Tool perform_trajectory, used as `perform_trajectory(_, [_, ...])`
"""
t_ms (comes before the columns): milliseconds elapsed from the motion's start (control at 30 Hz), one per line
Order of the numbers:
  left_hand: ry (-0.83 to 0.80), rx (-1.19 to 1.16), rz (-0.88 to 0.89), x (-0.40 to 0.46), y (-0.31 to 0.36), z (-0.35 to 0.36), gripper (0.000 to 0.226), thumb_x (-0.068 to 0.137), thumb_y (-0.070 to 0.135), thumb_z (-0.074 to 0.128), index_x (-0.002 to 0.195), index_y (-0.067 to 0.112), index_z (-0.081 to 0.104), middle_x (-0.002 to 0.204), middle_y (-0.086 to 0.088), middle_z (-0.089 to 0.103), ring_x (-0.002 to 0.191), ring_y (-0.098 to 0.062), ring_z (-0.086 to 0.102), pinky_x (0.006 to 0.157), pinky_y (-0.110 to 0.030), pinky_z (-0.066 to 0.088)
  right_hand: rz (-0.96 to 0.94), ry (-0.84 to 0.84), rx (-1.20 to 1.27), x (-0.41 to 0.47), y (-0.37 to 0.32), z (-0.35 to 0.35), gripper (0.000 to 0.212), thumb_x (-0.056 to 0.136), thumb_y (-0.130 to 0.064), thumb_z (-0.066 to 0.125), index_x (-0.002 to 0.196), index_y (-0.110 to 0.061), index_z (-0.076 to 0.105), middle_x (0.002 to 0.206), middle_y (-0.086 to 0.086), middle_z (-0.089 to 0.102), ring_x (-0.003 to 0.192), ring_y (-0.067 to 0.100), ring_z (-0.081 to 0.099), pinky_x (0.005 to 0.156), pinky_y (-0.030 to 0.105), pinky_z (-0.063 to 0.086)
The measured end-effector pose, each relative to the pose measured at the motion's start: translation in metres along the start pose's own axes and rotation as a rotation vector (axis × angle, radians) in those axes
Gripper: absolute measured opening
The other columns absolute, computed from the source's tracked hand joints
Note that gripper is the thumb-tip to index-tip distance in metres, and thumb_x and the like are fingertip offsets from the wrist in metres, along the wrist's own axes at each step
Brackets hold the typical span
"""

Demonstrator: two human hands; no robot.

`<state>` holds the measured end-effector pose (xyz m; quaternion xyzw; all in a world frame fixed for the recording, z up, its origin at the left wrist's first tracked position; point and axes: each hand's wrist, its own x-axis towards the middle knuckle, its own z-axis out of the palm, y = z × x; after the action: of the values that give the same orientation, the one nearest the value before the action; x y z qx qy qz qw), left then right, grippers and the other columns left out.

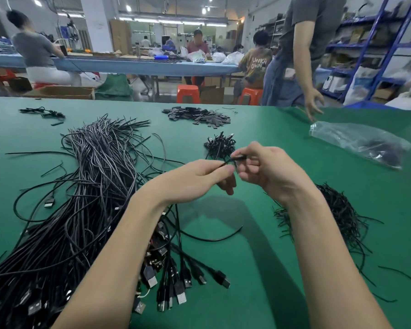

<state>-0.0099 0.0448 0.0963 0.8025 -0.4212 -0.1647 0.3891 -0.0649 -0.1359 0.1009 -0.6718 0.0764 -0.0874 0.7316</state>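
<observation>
A green mat [247,269] covers the workbench in a busy assembly hall, with other workers seated at a long blue table behind. Above the mat, the left hand [195,180] pinches the end of a thin black cable [225,164] between thumb and forefinger. The right hand [268,169] pinches a small black tube-like piece [240,158] at the cable's tip. It is partly hidden by the fingers, so it may be a sleeve or a tie.

The likeliest slip is the small piece escaping the fingertips. It would drop among black parts and be hard to find again. The cable's free length hangs down toward the big bundle of black USB cables [93,186], so a tug could snag it or drag neighbours along.

A small heap of short black ties [220,144] lies just beyond the hands, and a larger heap of thin black strands [342,217] sits under the right forearm. A pile of flat black rectangular pieces [197,116] lies farther back. A clear plastic bag [358,141] rests to the right, near a standing person's lowered hand [312,103]. Nothing blocks the hands themselves.
</observation>
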Motion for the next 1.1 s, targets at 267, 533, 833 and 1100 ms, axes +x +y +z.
perform_trajectory(267, [0.349,-0.133,0.177,0.014,0.025,0.027,0.036,0.108,0.018,0.035,0.079,0.014,0.056,0.071,0.006,0.061,0.063,-0.008,0.060,0.068,-0.019,0.048,-0.098,-0.023,0.427,0.002,-0.001,-0.012,0.043,0.100,-0.047,0.051,0.109,-0.010,0.071,0.077,0.001,0.071,0.072,0.013,0.070,0.066,0.022,0.058])
perform_trajectory(533, [0.360,-1.167,0.081,0.024,0.027,0.024,0.035,0.109,0.022,0.031,0.084,0.011,0.054,0.065,0.001,0.055,0.064,-0.015,0.052,0.067,-0.026,0.051,-0.033,-0.460,-0.279,-0.002,0.051,0.008,0.030,0.098,0.005,0.054,0.113,-0.017,0.066,0.118,-0.008,0.072,0.116,0.000,0.063,0.101,0.021,0.048])
perform_trajectory(833, [0.320,-1.352,0.171,0.009,0.034,0.007,0.036,0.108,0.028,0.034,0.089,0.013,0.060,0.076,-0.001,0.063,0.075,-0.016,0.063,0.084,-0.030,0.055,-0.301,-0.387,-0.512,-0.008,0.020,0.008,0.022,0.101,-0.023,0.061,0.088,-0.014,0.076,0.087,-0.008,0.073,0.079,0.027,0.068,0.079,0.035,0.054])
perform_trajectory(1100, [0.415,-1.428,0.224,0.004,0.022,-0.011,0.038,0.110,0.023,0.029,0.101,0.007,0.061,0.090,-0.006,0.074,0.094,-0.020,0.072,0.089,-0.034,0.058,-0.126,-0.322,-0.243,-0.021,-0.007,-0.031,0.027,0.090,-0.028,0.074,0.111,-0.012,0.068,0.062,-0.002,0.040,0.051,0.015,0.049,0.059,0.027,0.054])
